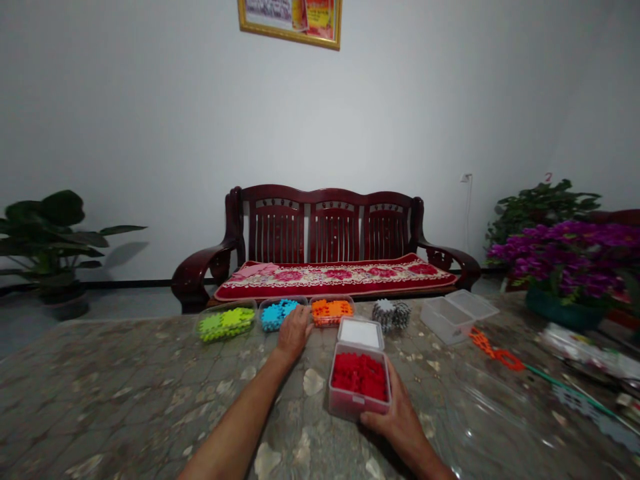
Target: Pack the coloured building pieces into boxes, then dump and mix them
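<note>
My left hand reaches across the table to the gap between two clear tubs. One is the tub of blue gear-edged pieces, and the other holds orange pieces. Its fingers are stretched out and the thumb is apart, over the blue tub's right edge; exact contact cannot be made out. Closer in, my right hand grips the right side and front corner of a clear plastic box. Red interlocking pieces fill this box, and its hinged lid stands open at the back.
Along the far edge are a tub of lime-green pieces, grey gear-edged pieces and an open clear box. To the right lie joined orange pieces, a transparent cover and a purple flower pot. A wooden bench stands behind.
</note>
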`<state>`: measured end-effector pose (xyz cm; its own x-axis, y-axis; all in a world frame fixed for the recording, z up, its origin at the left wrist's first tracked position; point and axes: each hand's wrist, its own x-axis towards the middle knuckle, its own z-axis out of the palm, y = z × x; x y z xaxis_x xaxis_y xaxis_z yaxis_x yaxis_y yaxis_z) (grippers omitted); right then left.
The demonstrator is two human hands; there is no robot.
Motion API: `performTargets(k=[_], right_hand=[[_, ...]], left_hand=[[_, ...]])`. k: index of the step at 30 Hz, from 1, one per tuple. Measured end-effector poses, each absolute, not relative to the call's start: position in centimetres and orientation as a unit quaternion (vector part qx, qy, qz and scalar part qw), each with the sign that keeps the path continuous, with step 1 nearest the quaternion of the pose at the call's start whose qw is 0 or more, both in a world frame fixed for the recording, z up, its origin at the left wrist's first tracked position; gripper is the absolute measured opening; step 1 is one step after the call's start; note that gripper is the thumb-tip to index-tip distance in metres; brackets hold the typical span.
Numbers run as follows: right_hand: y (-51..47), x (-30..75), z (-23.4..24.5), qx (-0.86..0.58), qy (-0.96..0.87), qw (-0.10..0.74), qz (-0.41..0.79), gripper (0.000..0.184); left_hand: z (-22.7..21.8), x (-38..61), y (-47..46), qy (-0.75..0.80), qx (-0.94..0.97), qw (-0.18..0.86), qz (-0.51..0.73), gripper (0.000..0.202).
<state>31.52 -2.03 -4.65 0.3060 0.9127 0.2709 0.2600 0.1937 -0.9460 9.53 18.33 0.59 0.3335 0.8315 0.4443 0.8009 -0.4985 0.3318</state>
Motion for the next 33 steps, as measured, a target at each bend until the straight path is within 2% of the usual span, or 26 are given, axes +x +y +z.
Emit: performTargets(k=[5,9,11,12,13,15,17,19,22,27,30,33], right_hand=[[-2.1,31.5,-4.5,-0.577,-0.513,0.567,0.286,0.114],[-2.2,31.1,-3.9,-0.563,-0.516,0.575,0.293,0.114],[-2.3,30.9,-3.5,-0.558,-0.517,0.58,0.292,0.112],[-2.3,30.8,-3.3,-0.554,-0.517,0.583,0.293,0.111],[-2.3,30.8,-3.2,-0.55,-0.517,0.586,0.295,0.11],[-2.4,30.7,-3.0,-0.541,-0.517,0.589,0.304,0.11],[-2.4,30.7,-3.0,-0.534,-0.519,0.588,0.315,0.11],[-2.4,30.8,-3.0,-0.529,-0.524,0.581,0.328,0.11],[-2.5,30.9,-3.0,-0.525,-0.53,0.573,0.34,0.106],[-2.3,31.7,-3.6,-0.493,-0.544,0.562,0.381,0.104],[-1.2,32.7,-4.7,-0.564,-0.481,0.564,0.363,0.094],[0.6,33.8,-5.2,-0.667,-0.408,0.557,0.278,0.083]], left_hand=[[-0.4,7.4,17.3,0.494,0.799,0.055,0.338,0.013],[-0.7,7.4,15.2,0.474,0.797,0.109,0.36,0.034],[-1.0,7.6,13.5,0.431,0.807,0.196,0.354,0.041],[-1.1,7.7,12.7,0.393,0.806,0.275,0.346,0.047],[-1.2,7.8,11.8,0.349,0.798,0.362,0.332,0.057],[-1.2,8.2,10.2,0.262,0.757,0.517,0.302,0.092],[-1.0,8.9,8.8,0.2,0.707,0.611,0.295,0.126],[-0.7,9.8,7.7,0.166,0.662,0.662,0.311,0.142],[0.0,11.0,6.6,0.171,0.618,0.685,0.345,0.146],[-0.2,10.2,5.3,0.226,0.613,0.656,0.378,0.141],[-1.1,7.7,5.0,0.305,0.629,0.597,0.393,0.132],[-1.8,4.3,5.2,0.376,0.636,0.529,0.417,0.124]])
